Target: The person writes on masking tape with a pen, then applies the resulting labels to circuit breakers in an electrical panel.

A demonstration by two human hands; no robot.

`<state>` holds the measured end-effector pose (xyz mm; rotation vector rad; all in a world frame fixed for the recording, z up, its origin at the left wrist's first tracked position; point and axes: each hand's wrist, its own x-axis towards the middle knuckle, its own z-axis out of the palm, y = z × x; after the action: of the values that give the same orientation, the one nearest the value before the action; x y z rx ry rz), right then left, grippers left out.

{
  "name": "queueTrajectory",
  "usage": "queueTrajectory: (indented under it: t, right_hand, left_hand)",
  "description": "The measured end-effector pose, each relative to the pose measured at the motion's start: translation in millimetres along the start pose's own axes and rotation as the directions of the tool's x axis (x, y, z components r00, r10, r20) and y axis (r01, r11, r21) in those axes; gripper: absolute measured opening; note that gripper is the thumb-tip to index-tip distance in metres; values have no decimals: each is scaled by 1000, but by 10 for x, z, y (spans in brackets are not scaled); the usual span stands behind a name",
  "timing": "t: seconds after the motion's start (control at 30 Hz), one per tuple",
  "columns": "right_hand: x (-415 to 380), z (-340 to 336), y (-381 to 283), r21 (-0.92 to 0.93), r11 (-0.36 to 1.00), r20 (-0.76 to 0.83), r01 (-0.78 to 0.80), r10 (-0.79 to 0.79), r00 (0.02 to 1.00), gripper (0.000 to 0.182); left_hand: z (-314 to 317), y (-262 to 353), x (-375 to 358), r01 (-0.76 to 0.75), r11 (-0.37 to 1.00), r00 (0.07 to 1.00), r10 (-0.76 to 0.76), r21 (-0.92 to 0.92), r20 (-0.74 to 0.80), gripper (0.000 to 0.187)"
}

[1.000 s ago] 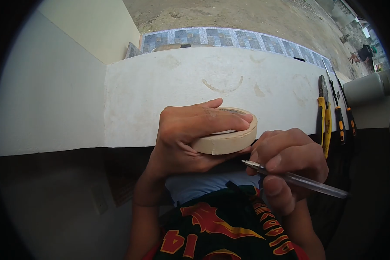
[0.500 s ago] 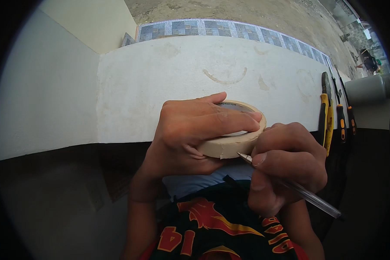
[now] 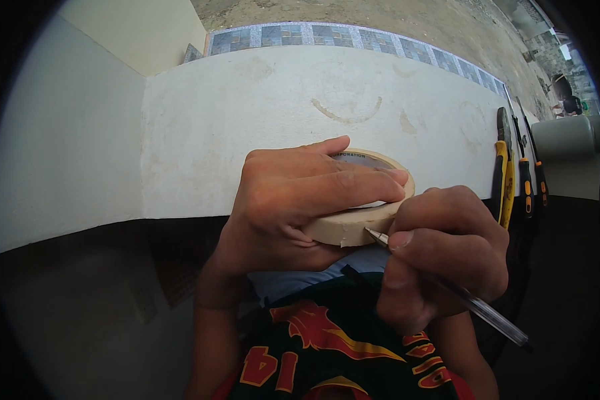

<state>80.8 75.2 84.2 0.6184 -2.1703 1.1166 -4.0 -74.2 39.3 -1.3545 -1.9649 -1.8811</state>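
A roll of tape (image 3: 347,231) is held up just off ctr, toward 3 o'clock, w/ its flat side tilted upward & its outer face turned to 6. It is gripped by the L hand (image 3: 270,207) from 9 o'clock: fingers are laid across the top & part of the hand is tucked underneath, so the grasp is narrow & filled by the roll. Printed letters can be seen inside the core, toward 12; a small ragged bit is shown at the lower edge of the outer face.

A clear pen (image 3: 490,315) is pinched btwn the fingers of the R hand (image 3: 453,243), which is positioned at approx. 4 o'clock of the roll. The pen's tip is aimed at 10 & brought right up to the outer face; whether contact is made can't be told for sure. Its barrel is slanted down to 4.

Beyond, the white tabletop (image 3: 247,107) is marked by a curved stain (image 3: 347,121) at approx. 1. Nr 3, yellow-&-black pliers (image 3: 501,148) are laid beside two screwdrivers (image 3: 526,187) w/ blk/orange handles, all pointed roughly to 12. A grey container (image 3: 563,140) is seen btwn 2 & 3. A tiled strip (image 3: 333,35) is seen at 12, & a dark printed jersey (image 3: 313,333) is worn at 6.
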Motion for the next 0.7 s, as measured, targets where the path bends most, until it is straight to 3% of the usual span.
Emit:
queueTrajectory:
  t: [0.7]
  right_hand:
    - [-35, -3, -16, 21, 999, -37, -49, 50, 998, 15]
  left_hand:
    - [7, -19, -3, -13, 1000, 1000, 13, 0, -2, 31]
